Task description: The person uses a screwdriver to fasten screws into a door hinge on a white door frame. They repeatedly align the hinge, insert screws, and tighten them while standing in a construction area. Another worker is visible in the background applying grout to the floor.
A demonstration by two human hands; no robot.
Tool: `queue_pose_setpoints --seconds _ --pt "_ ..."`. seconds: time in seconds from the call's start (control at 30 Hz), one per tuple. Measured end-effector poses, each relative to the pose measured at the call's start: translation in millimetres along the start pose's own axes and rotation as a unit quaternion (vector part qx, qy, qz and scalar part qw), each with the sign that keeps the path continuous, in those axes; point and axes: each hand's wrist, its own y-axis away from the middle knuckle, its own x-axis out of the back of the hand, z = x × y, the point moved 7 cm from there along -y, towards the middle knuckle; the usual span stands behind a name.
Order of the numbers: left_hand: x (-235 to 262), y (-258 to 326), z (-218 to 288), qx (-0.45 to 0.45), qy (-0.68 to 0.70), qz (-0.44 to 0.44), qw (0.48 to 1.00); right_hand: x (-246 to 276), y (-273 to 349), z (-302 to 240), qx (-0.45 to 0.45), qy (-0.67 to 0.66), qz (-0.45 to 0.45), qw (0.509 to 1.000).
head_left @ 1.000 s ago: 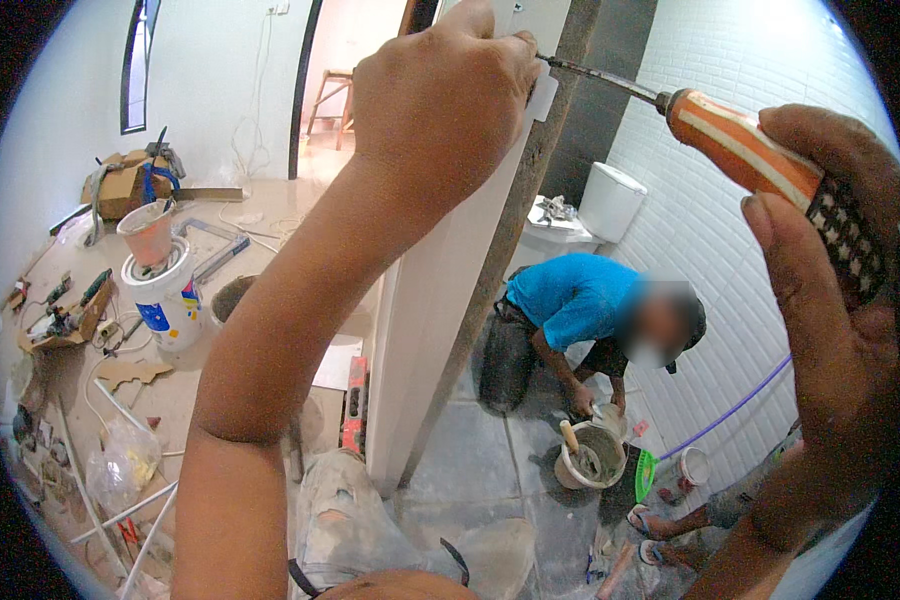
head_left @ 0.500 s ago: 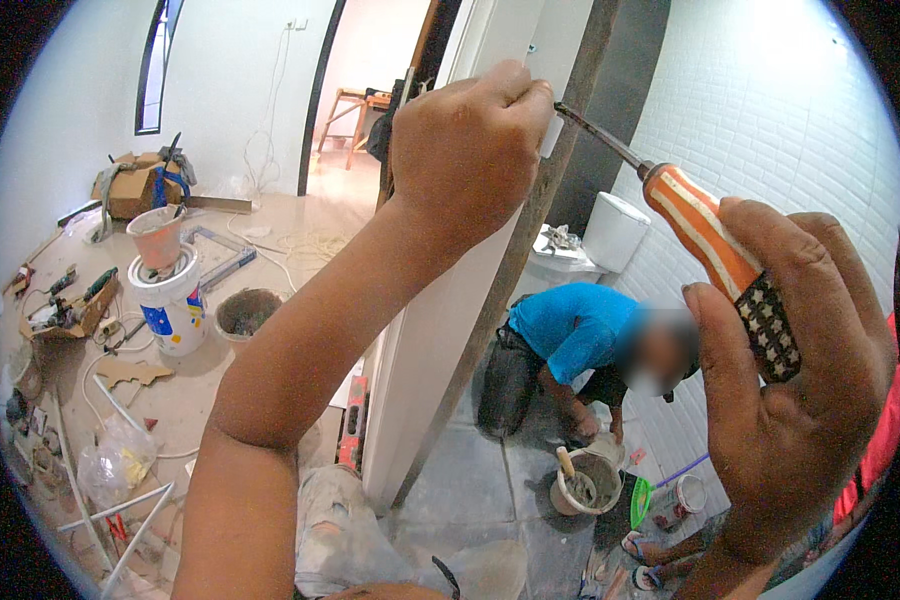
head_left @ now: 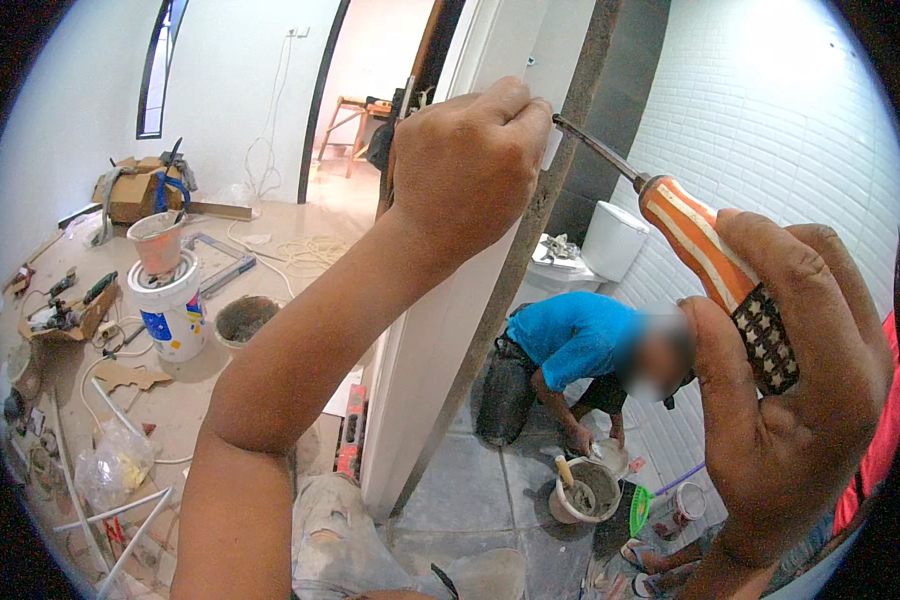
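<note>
My right hand (head_left: 800, 370) grips a screwdriver (head_left: 692, 228) by its orange-and-white striped handle, which ends in a dark, star-patterned butt. The shaft slants up and left, its tip beside the closed fingertips of my left hand (head_left: 475, 160). Those fingers are pinched together against the white door frame (head_left: 425, 400), just where the tip meets it. Whatever they hold is hidden behind the knuckles. A small pale plate edge shows on the frame next to the fingers.
Below right, a person in a blue shirt (head_left: 575, 335) crouches by a bucket of mortar (head_left: 584, 490). A white toilet (head_left: 610, 240) stands behind. To the left are a paint bucket (head_left: 173, 318), a mortar tub (head_left: 247, 322), cardboard boxes (head_left: 135, 190) and scattered tools. A red spirit level (head_left: 352, 440) leans by the frame.
My left hand and the screwdriver tip sit slightly lower in the picture. My right hand's grip on the handle has shifted a little. The crouching person's hands have moved slightly.
</note>
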Motion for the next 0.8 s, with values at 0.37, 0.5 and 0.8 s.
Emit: queue_pose_setpoints --seconds 0.37,0.5,0.8 --pt "-3.3 -0.1 -2.3 0.034 -0.002 -0.014 0.999 7.4 -14.9 23.1 0.006 0.084 -0.017 0.996" --pt "-3.2 -0.6 -0.8 0.034 0.001 -0.011 0.999 8.6 -18.3 29.6 0.017 0.090 -0.019 0.996" --pt "-4.2 -0.4 -1.7 0.038 -0.011 -0.032 0.999 18.5 -18.4 37.2 0.022 0.102 -0.017 0.994"
